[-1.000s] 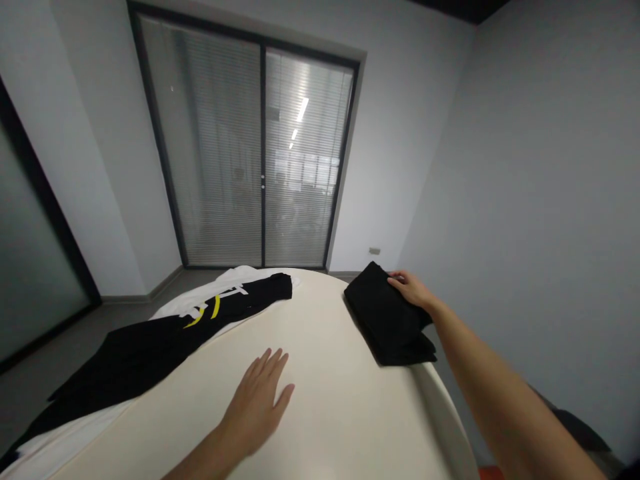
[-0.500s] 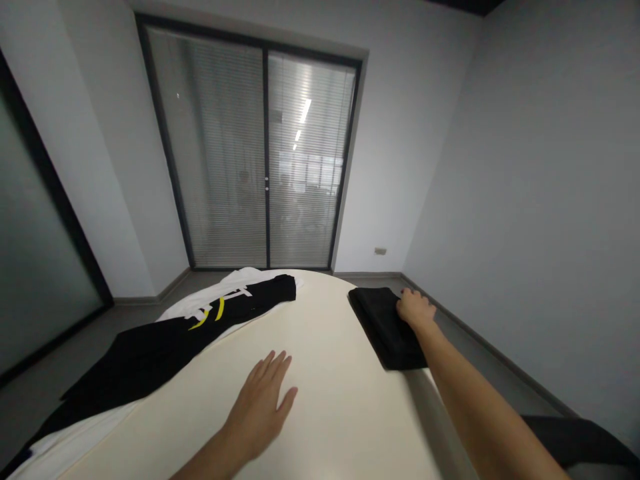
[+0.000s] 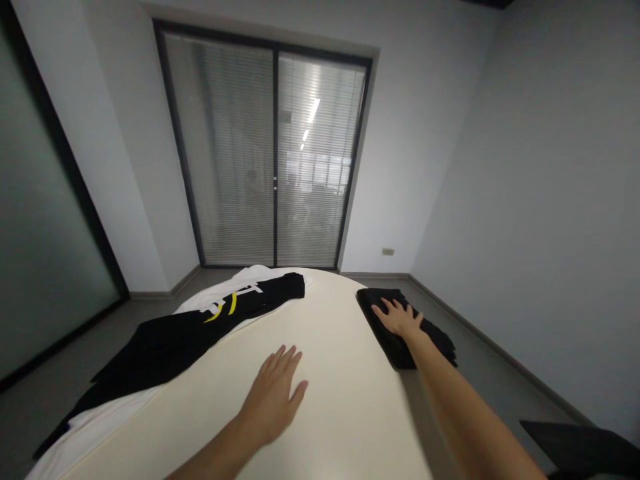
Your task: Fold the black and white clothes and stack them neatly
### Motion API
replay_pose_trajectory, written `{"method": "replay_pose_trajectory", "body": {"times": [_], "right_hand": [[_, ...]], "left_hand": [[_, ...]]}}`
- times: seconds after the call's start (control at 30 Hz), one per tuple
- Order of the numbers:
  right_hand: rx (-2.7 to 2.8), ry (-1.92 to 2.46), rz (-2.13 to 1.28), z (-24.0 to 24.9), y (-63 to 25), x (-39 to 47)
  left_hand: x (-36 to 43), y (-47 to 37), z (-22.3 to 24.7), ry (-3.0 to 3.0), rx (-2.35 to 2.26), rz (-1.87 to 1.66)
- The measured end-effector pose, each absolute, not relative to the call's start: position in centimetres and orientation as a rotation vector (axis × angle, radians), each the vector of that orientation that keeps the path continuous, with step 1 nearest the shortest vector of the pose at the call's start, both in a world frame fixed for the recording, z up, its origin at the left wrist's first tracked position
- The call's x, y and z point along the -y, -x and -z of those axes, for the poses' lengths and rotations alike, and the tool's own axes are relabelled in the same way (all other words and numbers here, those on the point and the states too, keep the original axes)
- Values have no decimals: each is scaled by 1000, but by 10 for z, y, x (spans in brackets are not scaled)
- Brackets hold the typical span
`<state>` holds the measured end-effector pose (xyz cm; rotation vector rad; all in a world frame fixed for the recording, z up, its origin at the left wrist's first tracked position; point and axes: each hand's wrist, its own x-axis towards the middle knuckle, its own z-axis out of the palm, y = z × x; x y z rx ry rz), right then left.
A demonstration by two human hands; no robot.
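A folded black cloth (image 3: 383, 339) lies at the right edge of the pale round table (image 3: 330, 400), part of it reaching past the edge. My right hand (image 3: 399, 319) rests on top of this cloth with its fingers spread. Near the middle of the table my left hand (image 3: 275, 393) is held palm down, fingers stretched and thumb apart, holding nothing; whether it touches the surface I cannot tell. Along the left edge lie a black garment (image 3: 175, 343) with white and yellow print and white cloth (image 3: 113, 415) under and behind it.
Beyond the table stands a glass partition with blinds (image 3: 240, 160). A glass panel (image 3: 45, 220) in a dark frame is on the left. Grey wall (image 3: 560, 200) runs along the right. A dark object (image 3: 585, 447) shows at the lower right.
My right hand has moved left from the outer edge of the black cloth onto its top, its fingers now spread. The whole view has shifted slightly.
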<state>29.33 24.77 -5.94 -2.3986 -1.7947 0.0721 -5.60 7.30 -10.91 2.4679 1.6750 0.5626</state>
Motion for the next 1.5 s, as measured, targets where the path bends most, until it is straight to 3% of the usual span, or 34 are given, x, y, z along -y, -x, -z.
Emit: {"method": "replay_pose_trajectory", "body": {"times": [0.17,0.37,0.57,0.77,0.87,1.07,1.33,1.5], "right_hand": [[1903,2114,332,38,-240,-223],[2037,1968,100,66,-174,-176],[2082,1866,80,92,-176,-156],[2105,1822,40,97,-184,-157],[2102,1835,25,98,-183,-157],[2102,1830,-19,99,-183,-157],[2091,1834,-15,99,-181,-156],[2069,1796,-31,98,-181,-156]], "left_hand": [[-75,58,110,-2479,-1671,-628],[-77,60,105,-2473,-1703,-734],[-92,65,96,-2581,-1743,-754],[-134,107,98,-2339,-2459,-943],[-144,125,107,-2174,-2597,-898],[-151,131,116,-2130,-2547,-796],[-139,117,97,-2332,-2322,-1197],[-120,96,83,-2606,-2015,-1264]]}}
